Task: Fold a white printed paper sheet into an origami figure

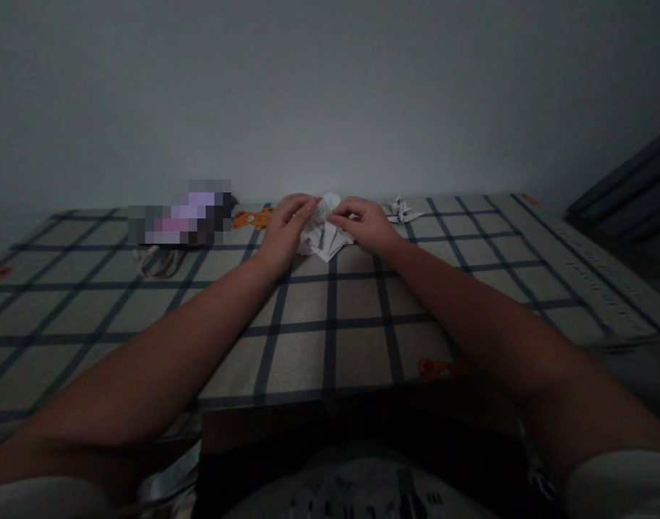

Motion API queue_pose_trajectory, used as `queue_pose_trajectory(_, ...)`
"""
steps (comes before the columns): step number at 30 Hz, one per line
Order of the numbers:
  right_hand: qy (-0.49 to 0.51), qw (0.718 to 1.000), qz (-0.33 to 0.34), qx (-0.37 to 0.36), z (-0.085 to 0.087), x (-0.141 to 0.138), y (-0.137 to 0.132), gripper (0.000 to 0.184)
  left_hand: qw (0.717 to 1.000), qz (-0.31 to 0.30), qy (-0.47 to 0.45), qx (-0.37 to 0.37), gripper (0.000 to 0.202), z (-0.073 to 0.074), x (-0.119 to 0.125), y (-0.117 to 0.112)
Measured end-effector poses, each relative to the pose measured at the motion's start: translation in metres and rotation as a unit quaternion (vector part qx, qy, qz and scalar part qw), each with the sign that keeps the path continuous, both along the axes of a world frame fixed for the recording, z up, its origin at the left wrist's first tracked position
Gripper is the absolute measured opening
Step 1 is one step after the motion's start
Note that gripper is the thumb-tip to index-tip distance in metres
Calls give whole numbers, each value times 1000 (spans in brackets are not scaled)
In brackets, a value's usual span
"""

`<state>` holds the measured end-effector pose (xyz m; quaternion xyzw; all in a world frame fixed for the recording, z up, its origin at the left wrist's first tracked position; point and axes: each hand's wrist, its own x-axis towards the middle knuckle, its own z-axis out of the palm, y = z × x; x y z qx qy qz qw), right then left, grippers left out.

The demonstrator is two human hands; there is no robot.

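A white, creased sheet of printed paper (326,244) is propped up between my hands above the checked tablecloth, its folds pointing several ways. My left hand (292,225) pinches its upper left side between thumb and fingers. On the other side my right hand (365,222) grips the paper with thumb and fingertips near its middle. Just beyond my right hand lies a small folded paper piece (401,210) with sharp points, like an origami crane. The room is dim, so fine creases are hard to make out.
A blurred-out purple and pink object (186,220) lies at the back left, with a looped cord (160,263) before it. The checked tablecloth (302,353) covers the table up to the grey wall (330,94). Dark striped fabric (632,180) hangs at the right.
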<state>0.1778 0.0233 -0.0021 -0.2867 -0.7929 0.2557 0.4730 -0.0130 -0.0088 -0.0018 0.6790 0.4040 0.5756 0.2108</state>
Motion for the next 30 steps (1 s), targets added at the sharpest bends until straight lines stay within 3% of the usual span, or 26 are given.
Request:
queue_pose_trajectory(8,39,998,-35,23,2,2,-1,17,983,-39,-65,-165,48,-6,4,1)
queue_pose_trajectory(12,1,1000,-2,9,1,2,-1,20,983,-55,-82,-154,52,-2,7,-5)
queue_pose_trajectory(17,-13,1000,14,3,-2,3,3,24,976,-87,-110,-168,34,1,10,-8)
queue_pose_trajectory(24,10,1000,14,5,-6,2,8,23,974,-91,-130,-158,31,2,11,-9)
queue_pose_trajectory(30,57,993,31,-96,-10,-2,10,31,971,-87,-144,-168,35,1,9,-7)
